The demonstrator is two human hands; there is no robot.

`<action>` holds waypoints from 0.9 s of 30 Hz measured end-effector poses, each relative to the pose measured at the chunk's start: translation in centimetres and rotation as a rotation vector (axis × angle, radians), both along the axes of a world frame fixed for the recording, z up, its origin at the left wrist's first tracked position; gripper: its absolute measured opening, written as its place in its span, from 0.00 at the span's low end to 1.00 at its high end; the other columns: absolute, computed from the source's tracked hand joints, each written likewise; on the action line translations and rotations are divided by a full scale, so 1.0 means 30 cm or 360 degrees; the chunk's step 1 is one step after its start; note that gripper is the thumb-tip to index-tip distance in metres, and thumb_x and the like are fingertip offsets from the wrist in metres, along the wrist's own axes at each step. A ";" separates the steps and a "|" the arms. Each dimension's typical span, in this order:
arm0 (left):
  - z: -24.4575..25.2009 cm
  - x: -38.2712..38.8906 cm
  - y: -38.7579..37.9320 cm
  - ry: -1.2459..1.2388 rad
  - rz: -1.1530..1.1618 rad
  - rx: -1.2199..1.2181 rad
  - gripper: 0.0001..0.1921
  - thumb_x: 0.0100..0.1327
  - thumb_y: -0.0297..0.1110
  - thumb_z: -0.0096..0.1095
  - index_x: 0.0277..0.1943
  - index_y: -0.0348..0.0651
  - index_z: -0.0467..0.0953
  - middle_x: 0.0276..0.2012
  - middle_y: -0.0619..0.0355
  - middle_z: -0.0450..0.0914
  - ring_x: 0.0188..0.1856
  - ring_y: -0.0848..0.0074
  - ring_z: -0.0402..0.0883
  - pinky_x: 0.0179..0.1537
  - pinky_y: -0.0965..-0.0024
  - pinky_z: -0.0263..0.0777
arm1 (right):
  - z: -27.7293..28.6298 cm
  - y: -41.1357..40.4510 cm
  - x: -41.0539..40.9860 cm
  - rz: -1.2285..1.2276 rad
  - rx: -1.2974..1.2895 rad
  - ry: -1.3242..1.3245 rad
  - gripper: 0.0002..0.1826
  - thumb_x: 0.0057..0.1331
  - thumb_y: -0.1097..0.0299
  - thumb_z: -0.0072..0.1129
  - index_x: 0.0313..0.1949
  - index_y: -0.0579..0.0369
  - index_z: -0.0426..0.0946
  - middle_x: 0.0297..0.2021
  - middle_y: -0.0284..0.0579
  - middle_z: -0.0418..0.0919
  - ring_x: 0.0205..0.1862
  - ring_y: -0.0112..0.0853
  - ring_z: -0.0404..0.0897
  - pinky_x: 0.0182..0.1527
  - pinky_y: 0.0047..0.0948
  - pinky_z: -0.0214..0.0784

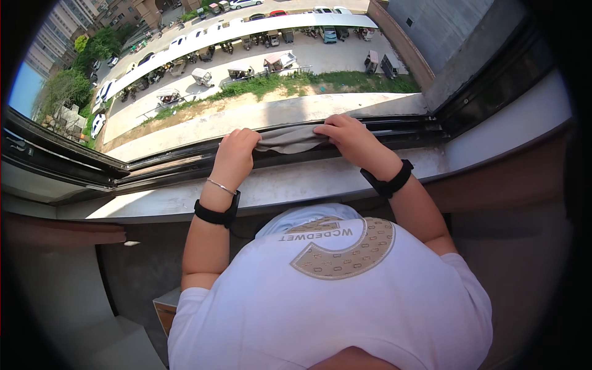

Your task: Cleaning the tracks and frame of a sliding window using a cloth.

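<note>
A grey cloth (293, 140) is stretched between my two hands over the black metal window frame (397, 134). My left hand (238, 148) grips its left end, with the fingertips curled over the edge. At the other end, my right hand (344, 134) pinches the cloth between thumb and fingers. Part of the cloth hangs in loose folds over the sliding track. Just inside the frame runs a pale windowsill (296, 182), dusty or stained in places, below both wrists.
A window sash (60, 157) stands at the left, and a dark frame post (499, 92) rises at the right. Beyond the opening, far below, lies a parking yard with a long white canopy (231, 34). A wooden-edged cabinet (164, 314) is on the floor side at the lower left.
</note>
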State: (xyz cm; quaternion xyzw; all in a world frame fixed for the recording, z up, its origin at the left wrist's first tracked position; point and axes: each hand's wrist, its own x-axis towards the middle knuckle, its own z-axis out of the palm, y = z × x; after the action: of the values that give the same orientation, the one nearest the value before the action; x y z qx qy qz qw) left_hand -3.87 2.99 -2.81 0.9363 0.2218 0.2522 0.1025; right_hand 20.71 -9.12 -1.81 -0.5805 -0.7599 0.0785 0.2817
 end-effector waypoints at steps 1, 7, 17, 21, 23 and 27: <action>0.008 0.003 0.001 -0.0001 0.0009 0.0017 0.07 0.49 0.17 0.50 0.33 0.36 0.69 0.29 0.51 0.71 0.35 0.59 0.70 0.39 0.62 0.65 | 0.009 0.014 -0.002 -0.0007 -0.0047 -0.0123 0.17 0.50 0.83 0.50 0.40 0.54 0.73 0.36 0.47 0.72 0.40 0.43 0.71 0.41 0.34 0.66; 0.112 0.014 -0.004 -0.0069 0.0081 0.0173 0.10 0.47 0.16 0.48 0.33 0.38 0.70 0.29 0.51 0.72 0.35 0.60 0.71 0.37 0.64 0.66 | 0.087 0.059 0.014 -0.0017 -0.0022 -0.0166 0.14 0.52 0.85 0.44 0.36 0.56 0.73 0.30 0.48 0.72 0.36 0.45 0.71 0.39 0.35 0.65; 0.076 -0.011 -0.088 0.0033 -0.0133 -0.0097 0.08 0.51 0.19 0.50 0.35 0.36 0.71 0.29 0.52 0.74 0.35 0.61 0.72 0.38 0.66 0.66 | 0.053 -0.026 0.045 -0.0012 -0.0170 -0.0072 0.15 0.53 0.82 0.43 0.36 0.51 0.74 0.28 0.46 0.73 0.36 0.42 0.73 0.39 0.36 0.65; 0.062 -0.010 -0.115 0.0008 0.0030 -0.0113 0.10 0.53 0.29 0.56 0.39 0.38 0.72 0.32 0.53 0.74 0.38 0.61 0.71 0.41 0.64 0.63 | 0.074 -0.069 0.003 -0.0099 -0.0129 -0.0211 0.14 0.52 0.74 0.53 0.40 0.51 0.72 0.32 0.46 0.72 0.38 0.42 0.72 0.41 0.37 0.64; 0.078 -0.008 -0.137 0.0090 0.0030 -0.0153 0.17 0.51 0.35 0.61 0.43 0.41 0.71 0.36 0.54 0.73 0.41 0.63 0.70 0.43 0.63 0.61 | 0.084 -0.090 -0.032 -0.0130 -0.0137 -0.0272 0.17 0.51 0.71 0.57 0.42 0.52 0.70 0.33 0.45 0.71 0.39 0.41 0.71 0.41 0.36 0.62; 0.070 0.009 -0.189 0.0580 0.0104 0.0020 0.27 0.44 0.40 0.67 0.48 0.45 0.68 0.41 0.57 0.67 0.49 0.67 0.65 0.47 0.63 0.55 | 0.043 -0.111 -0.076 -0.0091 -0.0119 -0.0615 0.24 0.47 0.67 0.61 0.44 0.54 0.65 0.38 0.42 0.66 0.43 0.36 0.66 0.46 0.33 0.55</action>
State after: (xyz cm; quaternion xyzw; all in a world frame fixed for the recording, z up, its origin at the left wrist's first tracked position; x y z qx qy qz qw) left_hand -3.61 -2.67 -0.71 0.9595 0.2654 0.0829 0.0464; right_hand 18.42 -12.44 -0.52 -0.6163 -0.7796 -0.0141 0.1109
